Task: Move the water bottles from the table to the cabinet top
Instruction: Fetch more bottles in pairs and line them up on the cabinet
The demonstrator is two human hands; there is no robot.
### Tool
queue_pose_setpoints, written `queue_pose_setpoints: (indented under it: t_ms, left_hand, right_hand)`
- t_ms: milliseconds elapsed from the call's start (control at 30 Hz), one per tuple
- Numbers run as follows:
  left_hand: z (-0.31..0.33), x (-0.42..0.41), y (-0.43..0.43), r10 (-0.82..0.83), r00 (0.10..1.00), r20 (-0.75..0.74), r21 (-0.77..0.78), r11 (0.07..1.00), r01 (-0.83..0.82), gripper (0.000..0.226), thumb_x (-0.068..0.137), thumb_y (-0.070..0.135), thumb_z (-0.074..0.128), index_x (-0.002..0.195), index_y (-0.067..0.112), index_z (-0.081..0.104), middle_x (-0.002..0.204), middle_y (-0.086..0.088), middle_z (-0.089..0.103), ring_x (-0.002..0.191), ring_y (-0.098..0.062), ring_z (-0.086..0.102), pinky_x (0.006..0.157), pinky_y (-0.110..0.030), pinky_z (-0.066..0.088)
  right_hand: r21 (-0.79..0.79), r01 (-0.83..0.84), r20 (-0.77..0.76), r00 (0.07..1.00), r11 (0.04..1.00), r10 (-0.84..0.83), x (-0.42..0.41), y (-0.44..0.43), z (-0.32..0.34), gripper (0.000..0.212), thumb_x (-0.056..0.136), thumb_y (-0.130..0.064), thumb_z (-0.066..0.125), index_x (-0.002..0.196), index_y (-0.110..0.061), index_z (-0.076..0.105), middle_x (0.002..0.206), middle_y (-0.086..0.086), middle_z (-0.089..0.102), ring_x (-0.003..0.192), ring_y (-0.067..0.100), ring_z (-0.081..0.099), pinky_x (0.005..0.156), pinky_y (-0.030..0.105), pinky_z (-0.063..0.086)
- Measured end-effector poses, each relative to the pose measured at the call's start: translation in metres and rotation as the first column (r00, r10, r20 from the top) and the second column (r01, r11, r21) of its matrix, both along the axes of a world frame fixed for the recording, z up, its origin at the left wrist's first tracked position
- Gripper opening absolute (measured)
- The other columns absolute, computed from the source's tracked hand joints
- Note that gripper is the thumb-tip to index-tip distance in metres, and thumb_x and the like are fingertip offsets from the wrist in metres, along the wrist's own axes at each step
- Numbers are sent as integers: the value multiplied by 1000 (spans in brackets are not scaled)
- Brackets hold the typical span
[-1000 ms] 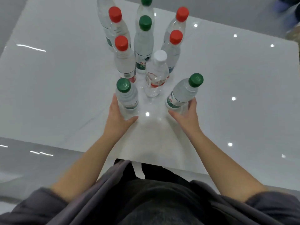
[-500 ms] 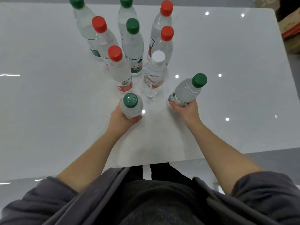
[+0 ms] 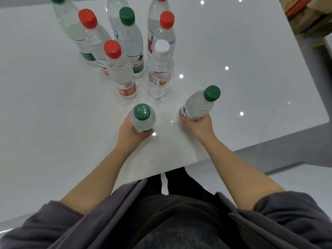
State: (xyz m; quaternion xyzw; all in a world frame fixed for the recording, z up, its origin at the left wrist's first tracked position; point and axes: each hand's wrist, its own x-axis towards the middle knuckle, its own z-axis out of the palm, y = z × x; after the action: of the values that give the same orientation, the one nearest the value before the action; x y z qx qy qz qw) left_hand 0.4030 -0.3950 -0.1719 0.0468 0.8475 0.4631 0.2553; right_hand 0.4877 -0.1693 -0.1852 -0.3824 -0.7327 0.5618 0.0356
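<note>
Head view: a person at a white table (image 3: 53, 123), one bottle in each hand.
Left hand (image 3: 132, 130): wrapped round an upright green-capped bottle (image 3: 142, 117).
Right hand (image 3: 197, 124): gripping the base of a tilted green-capped bottle (image 3: 199, 105).
Other bottles (image 3: 124, 72): standing clustered just behind, mid-table.

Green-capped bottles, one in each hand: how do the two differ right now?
Pose: the left-hand bottle is held about upright, cap facing the camera; the right-hand bottle leans to the right, showing its side. Label: the right-hand bottle's label shows near its base; the left-hand bottle's is hidden. Grip: the left hand wraps its bottle's body; the right hand holds its bottle at the base. Both are clear, green-capped and gripped.
</note>
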Motion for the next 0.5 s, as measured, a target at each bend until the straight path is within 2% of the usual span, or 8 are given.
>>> queue_pose_setpoints:
  t_ms: [100, 167, 267, 300, 400, 500]
  left_hand:
    - [7, 2, 2, -52, 999, -1, -6, 999, 52, 49, 71, 22, 85, 112, 12, 61, 104, 1, 64, 96, -19, 61, 86, -34, 50]
    - [10, 10, 5, -113, 993, 14, 1, 994, 113, 39, 72, 21, 85, 102, 15, 61, 92, 7, 63, 86, -14, 61, 79, -29, 49]
    - [9, 32, 15, -221, 974, 53, 23, 975, 220, 40, 70, 22, 86, 101, 16, 62, 90, 9, 65, 85, -10, 63, 78, -27, 51]
    - [9, 41, 21, -265, 962, 62, 32, 964, 263, 39, 69, 21, 86, 100, 16, 62, 88, 9, 65, 83, -8, 63, 76, -26, 52]
    - [9, 70, 49, -429, 902, 57, 78, 902, 424, 31, 69, 15, 86, 86, 20, 60, 77, 14, 63, 70, 7, 61, 64, -10, 47]
    - [11, 102, 78, -574, 815, 79, 136, 816, 561, 35, 68, 13, 86, 93, 18, 60, 82, 15, 62, 72, 11, 60, 65, -7, 45]
  right_hand:
    - [-21, 39, -7, 999, 999, -39, 19, -8, 1, 63, 69, -26, 87, 124, -13, 59, 116, -2, 68, 104, 8, 65, 82, 16, 51]
    - [-55, 81, 2, 997, 995, -81, 42, -18, 1, 63, 68, -29, 87, 123, -13, 60, 115, -3, 69, 105, 8, 65, 86, 21, 53]
    - [-78, 229, 21, 974, 970, -228, 86, -34, 9, 64, 61, -39, 85, 115, -13, 64, 107, -3, 72, 101, 11, 67, 85, 25, 54]
    - [-83, 273, 14, 962, 958, -273, 101, -38, 13, 60, 61, -37, 85, 111, -12, 65, 103, -3, 72, 99, 10, 68, 83, 24, 54]
    - [-76, 354, -7, 934, 932, -356, 144, -38, 26, 32, 72, -15, 85, 98, -21, 68, 95, -4, 73, 92, 10, 69, 81, 24, 56]
    - [-28, 449, 8, 893, 893, -449, 187, -34, 36, 23, 75, -16, 83, 93, -21, 68, 90, 1, 73, 89, 16, 70, 81, 33, 58]
